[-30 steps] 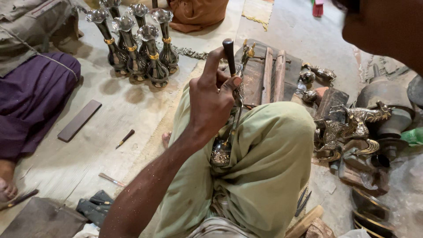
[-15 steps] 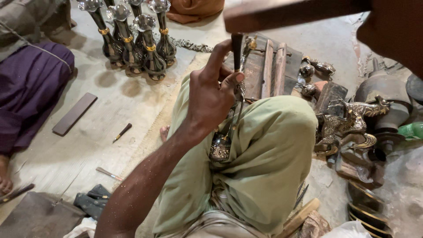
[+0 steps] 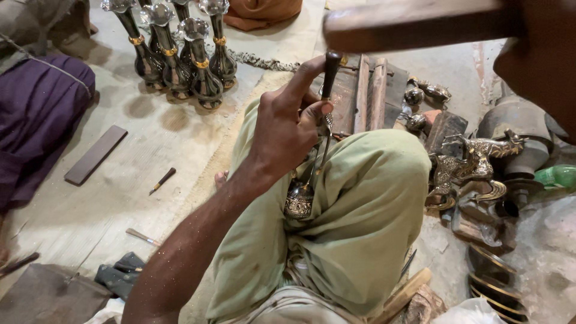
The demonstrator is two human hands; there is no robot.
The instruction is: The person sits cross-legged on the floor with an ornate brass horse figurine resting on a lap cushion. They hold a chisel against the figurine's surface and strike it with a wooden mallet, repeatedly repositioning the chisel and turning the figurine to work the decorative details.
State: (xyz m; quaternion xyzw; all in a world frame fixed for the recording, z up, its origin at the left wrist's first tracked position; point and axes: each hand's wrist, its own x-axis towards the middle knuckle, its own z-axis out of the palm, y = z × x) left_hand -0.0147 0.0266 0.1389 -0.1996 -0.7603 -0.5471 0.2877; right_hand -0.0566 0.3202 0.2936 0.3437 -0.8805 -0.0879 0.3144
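My left hand grips a thin chisel with a dark wooden handle, held upright over my lap. Its metal tip meets a small engraved metal piece that rests between my knees on my green trousers. My right hand, close to the camera at the top right, is closed on a wooden mallet raised above the chisel.
Several tall dark metal vases with gold bands stand on the floor ahead. A person in purple sits at left. A flat dark bar and small tools lie on the floor. Metal animal figures and wooden blocks crowd the right.
The wooden mallet in my right hand has come into view and swung lower over the chisel. My left hand keeps the chisel on the metal piece.
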